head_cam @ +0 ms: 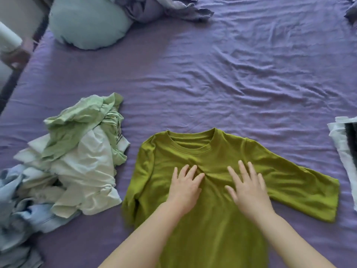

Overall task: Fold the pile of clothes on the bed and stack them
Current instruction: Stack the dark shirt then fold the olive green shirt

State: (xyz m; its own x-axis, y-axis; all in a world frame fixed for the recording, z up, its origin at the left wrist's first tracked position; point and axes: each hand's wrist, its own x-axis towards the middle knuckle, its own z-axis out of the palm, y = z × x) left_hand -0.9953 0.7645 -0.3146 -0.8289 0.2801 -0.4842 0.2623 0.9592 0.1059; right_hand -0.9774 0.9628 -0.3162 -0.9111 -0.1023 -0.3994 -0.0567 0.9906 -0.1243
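Note:
An olive-green T-shirt [218,225] lies flat on the purple bed sheet [222,78], collar pointing away from me. Its right sleeve is spread out to the side, its left sleeve lies bunched along the body. My left hand [184,187] and my right hand [248,187] both rest flat on the shirt's chest with fingers spread, a wrinkle between them. A loose pile of unfolded clothes [77,163] in light green, white and pale blue sits to the left of the shirt. Folded white and dark clothes [343,147] show at the right edge.
A pale blue pillow [87,24] and a crumpled purple blanket [160,6] lie at the far end of the bed. The bed's left edge runs along a dark floor strip [11,82]. Wrinkled sheet stretches beyond the shirt.

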